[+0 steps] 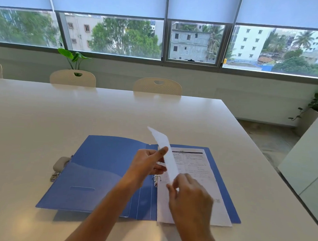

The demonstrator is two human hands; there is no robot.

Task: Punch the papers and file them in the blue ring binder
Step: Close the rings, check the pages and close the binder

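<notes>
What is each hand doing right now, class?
Left hand: pinches the upper part of the loose sheet.
Right hand: pinches the sheet's lower end, above the blue ring binder.

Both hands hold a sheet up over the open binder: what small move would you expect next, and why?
Probably lowering the sheet so its punched edge meets the rings. The left hand and right hand pinch it edge-on above the blue ring binder, which lies open with a printed page already filed. Whether the rings are open is unclear.
</notes>
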